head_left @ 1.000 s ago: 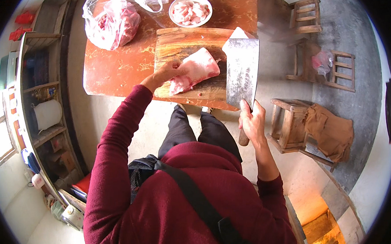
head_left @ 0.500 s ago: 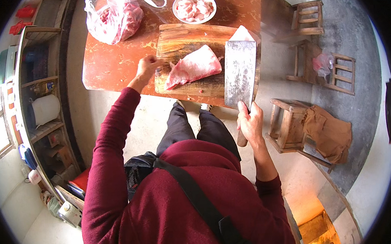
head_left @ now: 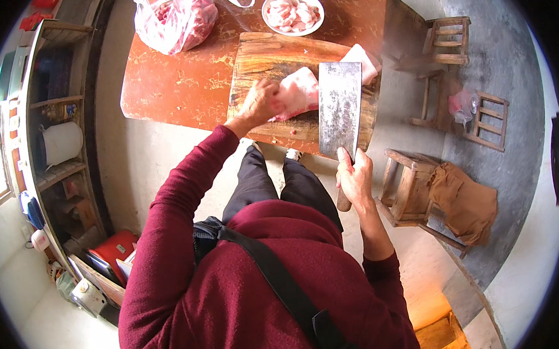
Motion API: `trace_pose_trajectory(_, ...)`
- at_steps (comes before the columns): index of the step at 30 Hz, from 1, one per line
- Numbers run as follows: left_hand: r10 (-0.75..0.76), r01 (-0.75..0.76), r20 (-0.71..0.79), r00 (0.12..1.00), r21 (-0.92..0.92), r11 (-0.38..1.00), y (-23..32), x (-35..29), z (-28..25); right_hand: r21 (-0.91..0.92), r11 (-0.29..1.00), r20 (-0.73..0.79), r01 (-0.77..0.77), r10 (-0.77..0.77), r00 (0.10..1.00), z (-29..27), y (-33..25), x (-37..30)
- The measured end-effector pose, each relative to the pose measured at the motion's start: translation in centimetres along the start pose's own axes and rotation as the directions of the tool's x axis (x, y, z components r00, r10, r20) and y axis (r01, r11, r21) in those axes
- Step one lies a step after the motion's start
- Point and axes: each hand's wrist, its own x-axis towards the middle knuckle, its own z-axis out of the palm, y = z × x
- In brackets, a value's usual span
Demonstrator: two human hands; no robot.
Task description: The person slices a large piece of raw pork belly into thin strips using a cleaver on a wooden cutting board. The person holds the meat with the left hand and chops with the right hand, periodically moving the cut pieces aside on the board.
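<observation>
My right hand [head_left: 356, 175] grips the handle of a cleaver [head_left: 340, 102], whose broad, stained blade hangs over the right part of a wooden cutting board [head_left: 257, 54]. A slab of raw pork [head_left: 300, 88], pale on top and pinker along its edge, lies on the board just left of the blade. With curled fingers, my left hand [head_left: 260, 103] holds the left end of this slab and hides part of it. Another pale piece of pork [head_left: 362, 63] shows beyond the blade at the board's right edge. Whether the cleaver touches the slab is unclear.
Behind the board, a white bowl [head_left: 319, 22] of cut pale meat and a plastic bag [head_left: 177, 22] of meat stand on the reddish table [head_left: 173, 82]. Wooden chairs [head_left: 412, 174] are at the right, one draped with brown cloth [head_left: 464, 203]. Shelves [head_left: 61, 170] line the left.
My left hand has moved right, from the board's left edge onto the slab's left end. My right hand still grips the cleaver. The whole view has shifted slightly.
</observation>
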Motion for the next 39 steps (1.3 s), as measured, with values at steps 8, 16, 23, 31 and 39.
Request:
trace_pose_trajectory(8,-0.034,0.039,0.105,0.994,-0.04,0.998,3.0,-3.4,0.5,0.045,0.999,-0.005,-0.026,0.026,1.0,0.1,1.1,0.0)
trace_pose_trajectory(16,-0.351,0.668,0.674,0.65,-0.727,-0.159,2.1,1.0,-1.4,0.064,0.998,-0.005,-0.011,0.011,1.0,-0.3,0.4,0.4)
trace_pose_trajectory(23,-0.238,0.447,0.525,0.817,-0.838,-0.312,4.0,4.9,-5.6,0.124,0.992,-0.073,0.003,0.007,0.997,-1.6,-0.7,1.3)
trace_pose_trajectory(31,-0.436,0.353,0.515,0.738,-0.845,-0.402,4.5,0.2,2.2,0.145,0.989,-0.05,-0.012,0.02,0.999,-1.7,-0.2,1.6)
trace_pose_trajectory(39,-0.511,0.417,0.59,0.625,-0.806,-0.421,8.0,-1.9,5.6,-0.212,0.97,-0.065,0.119,-0.135,0.989,-1.2,2.7,2.8)
